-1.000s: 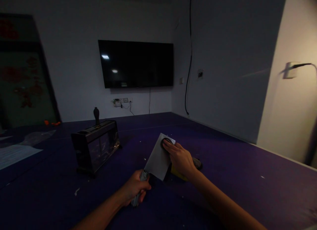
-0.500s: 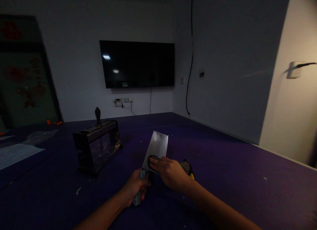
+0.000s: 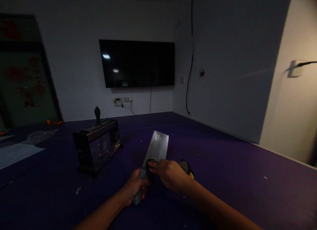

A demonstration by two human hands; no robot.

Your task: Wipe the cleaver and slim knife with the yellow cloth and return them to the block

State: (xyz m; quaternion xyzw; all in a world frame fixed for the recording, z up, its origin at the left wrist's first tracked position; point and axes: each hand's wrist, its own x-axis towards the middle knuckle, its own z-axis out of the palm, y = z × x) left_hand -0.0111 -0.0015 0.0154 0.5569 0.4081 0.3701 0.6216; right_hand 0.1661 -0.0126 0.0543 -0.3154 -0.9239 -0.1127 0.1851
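My left hand (image 3: 135,187) is closed round the handle of a cleaver, whose broad steel blade (image 3: 157,148) points up and away from me. My right hand (image 3: 169,174) presses a small dark pad (image 3: 150,163) against the blade's lower end, close to the handle, with fingers pinched on it. Just behind my right hand a yellow and grey object (image 3: 186,167) lies on the purple surface (image 3: 223,177); I cannot make out what it is.
A dark knife block (image 3: 96,145) with a clear side panel stands to the left, one dark handle (image 3: 97,115) sticking up from it. White sheets (image 3: 15,152) lie at far left. A black TV (image 3: 137,63) hangs on the far wall. The room is dim.
My right hand slid the dark pad from the blade's far tip down to the end near the handle. The blade tilted slightly. My left hand kept its grip.
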